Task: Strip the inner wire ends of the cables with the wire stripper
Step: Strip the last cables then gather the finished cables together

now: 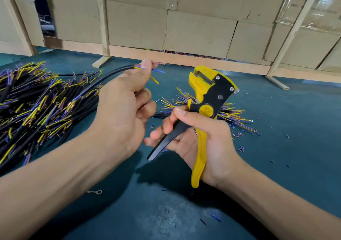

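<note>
Now lining up: left hand (127, 99) pinches one black sheathed cable (103, 77) by its end, right hand (199, 138) grips the yellow-and-black plastic wire stripper (208, 99), handles not squeezed, jaws apart.
Blue, yellow and brown inner wires (156, 71) fan out past the left thumb, just left of the stripper head, not touching. Advice: separate one wire, seat it square in the jaws, squeeze once. Round emblem on the stripper pivot, writing on the cardboard boxes (199, 33) behind: both too blurred to read.
</note>
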Demonstrator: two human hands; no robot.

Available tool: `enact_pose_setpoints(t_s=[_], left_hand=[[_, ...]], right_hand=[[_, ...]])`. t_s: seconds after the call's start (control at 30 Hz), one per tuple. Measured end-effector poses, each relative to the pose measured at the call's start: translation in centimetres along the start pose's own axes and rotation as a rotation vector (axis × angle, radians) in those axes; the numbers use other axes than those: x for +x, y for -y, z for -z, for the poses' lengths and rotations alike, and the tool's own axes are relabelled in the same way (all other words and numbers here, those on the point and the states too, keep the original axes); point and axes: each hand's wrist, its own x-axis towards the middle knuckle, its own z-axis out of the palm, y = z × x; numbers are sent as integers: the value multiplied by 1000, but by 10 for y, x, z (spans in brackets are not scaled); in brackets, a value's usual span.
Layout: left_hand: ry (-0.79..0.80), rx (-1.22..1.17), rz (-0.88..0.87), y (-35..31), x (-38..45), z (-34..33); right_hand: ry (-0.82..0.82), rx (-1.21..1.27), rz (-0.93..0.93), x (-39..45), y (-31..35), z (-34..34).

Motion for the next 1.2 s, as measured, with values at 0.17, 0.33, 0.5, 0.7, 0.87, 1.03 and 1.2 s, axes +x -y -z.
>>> enact_pose_setpoints(t_s=[0.17, 0.33, 0.5, 0.7, 0.87, 1.03, 1.2], left_hand=[[80, -33, 44, -3, -7, -3], [124, 42, 48, -1, -9, -4], [153, 86, 54, 0, -12, -5], [190, 64, 113, 7, -11, -5], [264, -20, 159, 14, -9, -2], [255, -43, 189, 17, -6, 0], [235, 12, 214, 18, -6, 1]], right_hand=[[-162, -62, 88, 4, 1, 2], [-185, -124, 183, 4, 5, 3], [-200, -146, 243, 4, 11, 3], [-232, -166, 310, 4, 19, 5], [-267, -245, 344, 5, 24, 11], [-311, -255, 349, 8, 23, 14], [-387, -262, 390, 10, 23, 18]])
